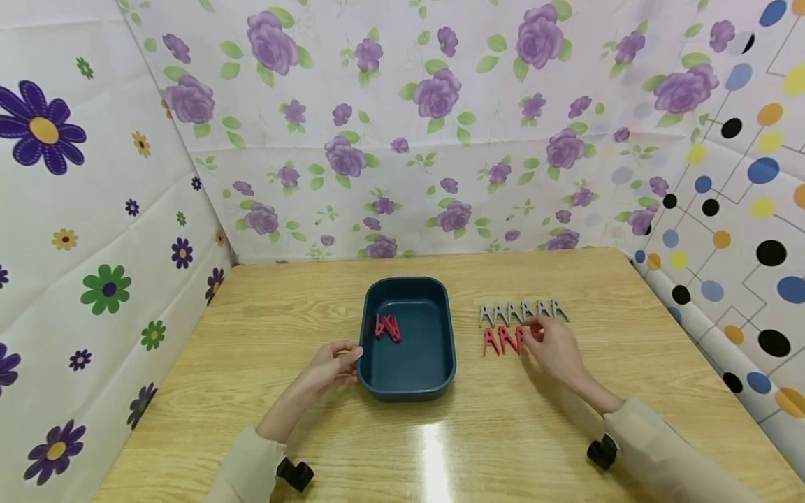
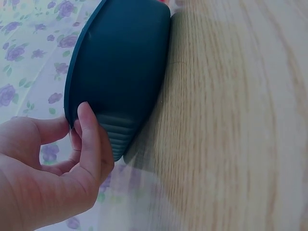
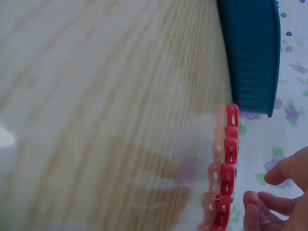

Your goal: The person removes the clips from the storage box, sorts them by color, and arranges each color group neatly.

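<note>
A dark teal rectangular bin (image 1: 409, 377) stands on the table, with two red clothespins (image 1: 387, 327) lying inside it. My left hand (image 1: 333, 363) pinches the bin's left rim between thumb and fingers, as the left wrist view also shows (image 2: 72, 159). To the right of the bin lies a row of red clothespins (image 1: 501, 339). Over the right end of that row hovers my right hand (image 1: 556, 349), partly covering a red pin. In the right wrist view, that hand (image 3: 279, 197) has thumb and fingers apart, with no pin seen between them.
Behind the red row runs a line of several grey clothespins (image 1: 518, 312). The wooden table (image 1: 277, 307) is bounded by flowered cloth (image 1: 402, 175) at the back, with patterned cloths at the left and right. A black wrist camera (image 1: 295, 474) sits by each sleeve.
</note>
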A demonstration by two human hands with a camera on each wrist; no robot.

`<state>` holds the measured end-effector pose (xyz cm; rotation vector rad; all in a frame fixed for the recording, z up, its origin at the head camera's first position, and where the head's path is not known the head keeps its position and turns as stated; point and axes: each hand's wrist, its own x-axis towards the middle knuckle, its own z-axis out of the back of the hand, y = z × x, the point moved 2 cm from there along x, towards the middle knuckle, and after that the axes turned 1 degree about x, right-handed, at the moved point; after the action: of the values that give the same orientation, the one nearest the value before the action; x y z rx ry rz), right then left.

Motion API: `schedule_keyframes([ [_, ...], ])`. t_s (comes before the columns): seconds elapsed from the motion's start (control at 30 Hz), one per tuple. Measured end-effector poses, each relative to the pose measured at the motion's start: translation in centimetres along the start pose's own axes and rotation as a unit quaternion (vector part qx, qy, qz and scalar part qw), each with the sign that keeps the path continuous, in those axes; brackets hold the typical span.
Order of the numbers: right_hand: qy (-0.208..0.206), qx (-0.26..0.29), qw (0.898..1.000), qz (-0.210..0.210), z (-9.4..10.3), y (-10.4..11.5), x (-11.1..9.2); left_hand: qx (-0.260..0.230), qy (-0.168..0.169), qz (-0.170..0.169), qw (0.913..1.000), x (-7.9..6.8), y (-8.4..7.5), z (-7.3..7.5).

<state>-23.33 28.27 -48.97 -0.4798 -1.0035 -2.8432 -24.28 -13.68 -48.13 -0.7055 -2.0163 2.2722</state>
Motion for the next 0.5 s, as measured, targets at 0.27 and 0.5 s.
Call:
schedule_keyframes([
  [0.27, 0.002, 0.026, 0.999, 0.021, -0.7, 1.2, 0.7, 0.000, 0.005, 0.002, 1.0000, 0.0, 0.0, 0.1],
  [0.5, -0.003, 0.028, 0.999, 0.041, -1.1, 2.4, 1.3, -0.005, 0.005, 0.006, 1.0000, 0.0, 0.0, 0.1],
])
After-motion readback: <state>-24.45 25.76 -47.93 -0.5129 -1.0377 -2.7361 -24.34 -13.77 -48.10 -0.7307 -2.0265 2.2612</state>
